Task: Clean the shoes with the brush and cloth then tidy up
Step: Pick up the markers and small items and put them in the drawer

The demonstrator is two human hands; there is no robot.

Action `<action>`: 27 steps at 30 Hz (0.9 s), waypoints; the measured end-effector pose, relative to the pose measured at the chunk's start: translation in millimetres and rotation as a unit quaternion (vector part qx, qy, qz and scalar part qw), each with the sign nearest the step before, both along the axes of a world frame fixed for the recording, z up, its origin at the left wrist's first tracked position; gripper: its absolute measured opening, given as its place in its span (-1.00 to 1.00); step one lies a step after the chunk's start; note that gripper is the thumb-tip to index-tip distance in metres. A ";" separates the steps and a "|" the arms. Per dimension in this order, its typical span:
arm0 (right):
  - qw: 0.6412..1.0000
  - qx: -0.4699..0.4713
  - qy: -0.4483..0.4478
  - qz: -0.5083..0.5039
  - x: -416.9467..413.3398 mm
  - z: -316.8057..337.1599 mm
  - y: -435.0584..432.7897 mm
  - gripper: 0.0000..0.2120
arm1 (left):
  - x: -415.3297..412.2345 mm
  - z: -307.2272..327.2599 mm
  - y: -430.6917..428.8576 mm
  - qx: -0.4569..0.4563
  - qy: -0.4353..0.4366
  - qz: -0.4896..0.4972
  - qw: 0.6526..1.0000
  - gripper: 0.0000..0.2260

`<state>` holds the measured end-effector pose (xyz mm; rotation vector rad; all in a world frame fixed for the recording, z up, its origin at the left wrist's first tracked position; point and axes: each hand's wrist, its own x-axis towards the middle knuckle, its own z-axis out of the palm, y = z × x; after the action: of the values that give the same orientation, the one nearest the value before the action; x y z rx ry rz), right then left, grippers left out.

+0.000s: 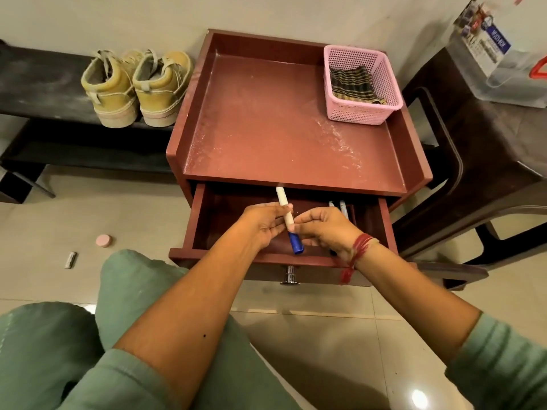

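Two hands meet over the open drawer point(384, 223) of a red-brown cabinet point(266, 128), whose raised-edge top carries a pink basket point(362, 113) in its far right corner. To the cabinet's left, a dark low bench point(44, 84) holds two tan shoes point(136, 87) side by side at its right end, heels toward the camera. Folded inside the basket lies a dark striped cloth point(353, 84); it looks soft and light and should lift out by any pinched fold.

Over the drawer's middle, the left hand point(262, 224) and the right hand point(324, 229) both close their fingertips around a slim brush point(283, 199) with a white shaft and a blue end point(296, 244). It tilts, white end toward the cabinet, blue end toward the drawer's near edge. I judge it stiff, light and smooth, best held round the middle of the shaft, where both hands now pinch it.

Whether the bristles sit at the white or the blue end is hard to make out. More pale stick-like things point(343, 207) stand at the drawer's right side, mostly hidden behind the right hand. On the floor to the left lie a pink round lid point(104, 240) and a small grey object point(70, 259), too small to identify.
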<state>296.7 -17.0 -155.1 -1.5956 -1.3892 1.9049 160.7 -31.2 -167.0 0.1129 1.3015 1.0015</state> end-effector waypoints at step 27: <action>0.916 0.037 -0.398 0.021 48.9 -93.9 79.7 -0.29 | -14.6 -3.2 5.4 -0.011 0.003 0.006 1.000 -0.61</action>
<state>345.6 62.7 -249.1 -2.4555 -1.7440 1.2029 146.1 -25.8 -170.2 0.0928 1.3197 0.9978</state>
